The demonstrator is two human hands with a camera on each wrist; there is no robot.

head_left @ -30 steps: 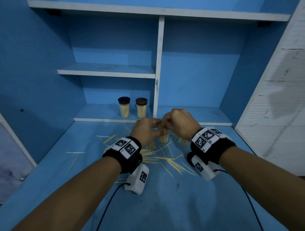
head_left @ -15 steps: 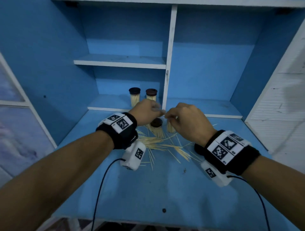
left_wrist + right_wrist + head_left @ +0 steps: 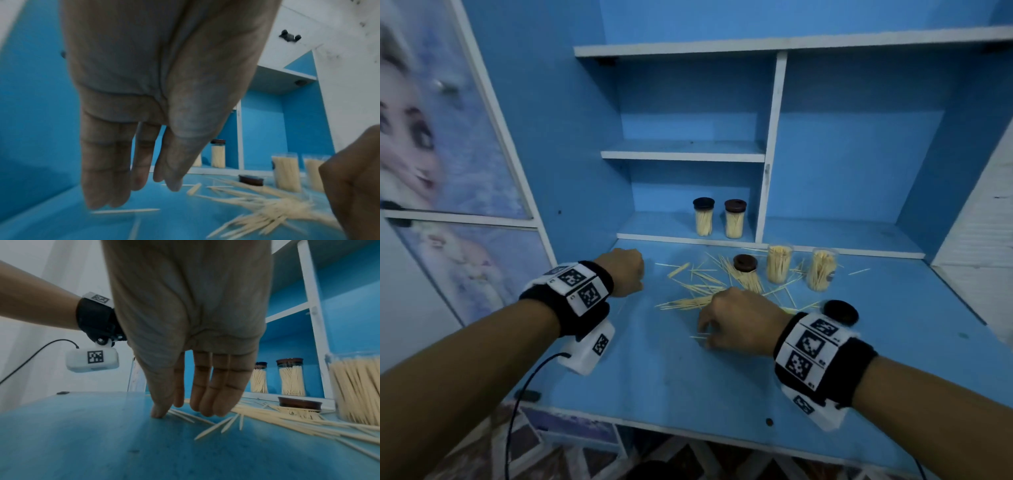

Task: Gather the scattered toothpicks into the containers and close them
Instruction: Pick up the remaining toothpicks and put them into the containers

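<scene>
Loose toothpicks [image 3: 697, 286] lie scattered across the blue desk [image 3: 688, 377]. Behind them stand two open clear containers [image 3: 779, 263] [image 3: 822, 269] filled with toothpicks. A brown lid [image 3: 744, 263] rests on a fan of toothpicks, and a black lid [image 3: 840, 311] lies by my right wrist. My left hand [image 3: 139, 194] hangs over the desk left of the pile, fingers straight, holding nothing. My right hand [image 3: 183, 414] points down at the pile's near edge, its thumb [image 3: 158, 413] touching the desk beside a few toothpicks [image 3: 216, 426].
Two lidded toothpick containers [image 3: 703, 221] [image 3: 735, 222] stand on the low shelf [image 3: 671, 236] behind the desk, left of a white divider [image 3: 770, 154]. A blue side wall [image 3: 544, 137] closes the left, a white panel [image 3: 976, 240] the right.
Both hands have left the spot above the containers where they met. The left moved out to the left, the right came down to the near toothpicks. The view pulled back.
</scene>
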